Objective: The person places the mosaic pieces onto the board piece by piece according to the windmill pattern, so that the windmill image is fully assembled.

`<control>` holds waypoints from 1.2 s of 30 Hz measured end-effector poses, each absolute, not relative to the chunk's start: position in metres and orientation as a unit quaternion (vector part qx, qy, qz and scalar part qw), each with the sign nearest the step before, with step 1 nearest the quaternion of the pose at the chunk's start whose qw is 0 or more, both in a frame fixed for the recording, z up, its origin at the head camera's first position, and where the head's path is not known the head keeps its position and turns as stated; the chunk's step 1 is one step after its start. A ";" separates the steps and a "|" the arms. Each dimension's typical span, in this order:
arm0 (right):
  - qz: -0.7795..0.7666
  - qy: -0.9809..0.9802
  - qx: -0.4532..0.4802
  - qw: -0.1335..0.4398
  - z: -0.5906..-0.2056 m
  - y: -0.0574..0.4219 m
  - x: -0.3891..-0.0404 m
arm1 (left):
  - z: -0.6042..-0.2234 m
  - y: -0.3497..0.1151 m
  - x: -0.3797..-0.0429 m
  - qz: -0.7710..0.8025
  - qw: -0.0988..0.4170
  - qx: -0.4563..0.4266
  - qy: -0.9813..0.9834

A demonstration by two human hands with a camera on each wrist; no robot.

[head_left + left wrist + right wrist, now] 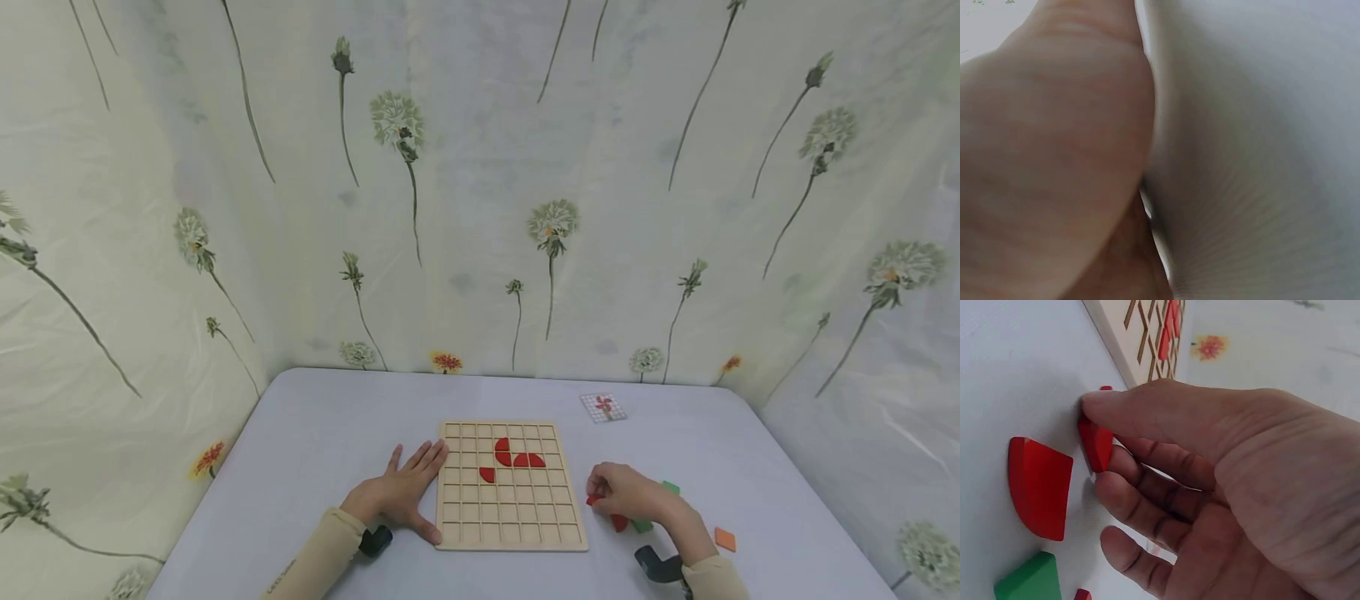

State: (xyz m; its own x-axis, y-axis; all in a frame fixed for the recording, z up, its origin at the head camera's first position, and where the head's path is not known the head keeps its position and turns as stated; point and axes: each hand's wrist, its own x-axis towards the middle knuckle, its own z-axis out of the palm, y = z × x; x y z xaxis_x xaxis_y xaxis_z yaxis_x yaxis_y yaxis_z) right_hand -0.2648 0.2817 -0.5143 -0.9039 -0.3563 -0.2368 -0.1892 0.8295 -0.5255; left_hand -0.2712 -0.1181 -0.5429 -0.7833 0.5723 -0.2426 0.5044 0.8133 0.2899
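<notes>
In the head view, on a white table (337,425), a gridded board (480,512) lying flat near the middle. In its cells, five red quarters (537,460): one above, three side by side in the row beneath, the last one row lower, to the left. Against the board's left edge, the left hand (405,493), fingers straight, fingertips at the upper part of the edge, thumb spread wide down to the near corner, nothing in its grasp. To the board's right, just apart from it, the right hand (626,492), fingers curled in, with a small red piece (592,500) at the tips. Near that hand, another red piece (619,523), a green piece (642,527) and, beyond the wrist, a second green one (671,487). Farther right, an orange piece (725,539); beyond the board, a card (603,407) with a red flower on a grid.

In the left wrist view, only blurred skin beside a pale surface; cannot tell the finger positions from there.

In the right wrist view, the small red piece pinched between thumb and fingertips, other fingers loosely bent; cannot tell whether in contact with the table.
</notes>
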 end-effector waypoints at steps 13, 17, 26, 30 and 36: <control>-0.255 0.964 -0.038 0.067 -0.533 0.286 -0.275 | -0.544 -0.119 -0.271 0.110 0.162 0.286 0.938; -0.259 0.965 -0.016 0.046 -0.538 0.288 -0.278 | -0.544 -0.119 -0.271 0.107 0.161 0.288 0.938; -0.265 0.963 0.000 0.054 -0.535 0.287 -0.277 | -0.542 -0.119 -0.270 0.109 0.160 0.288 0.938; -0.270 0.961 0.005 0.061 -0.529 0.291 -0.278 | -0.543 -0.119 -0.271 0.103 0.161 0.286 0.939; -0.288 0.957 -0.043 0.010 -0.515 0.305 -0.281 | -0.547 -0.119 -0.273 0.098 0.160 0.287 0.939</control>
State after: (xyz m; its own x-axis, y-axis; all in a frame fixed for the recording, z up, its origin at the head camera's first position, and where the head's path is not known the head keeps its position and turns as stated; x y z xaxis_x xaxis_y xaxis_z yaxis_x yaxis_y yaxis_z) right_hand -0.2811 0.3049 -0.5154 -0.9961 -0.0882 0.0064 -0.0771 0.8307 -0.5514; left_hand -0.2728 -0.1190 -0.5471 -0.7839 0.5706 -0.2447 0.5075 0.8160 0.2768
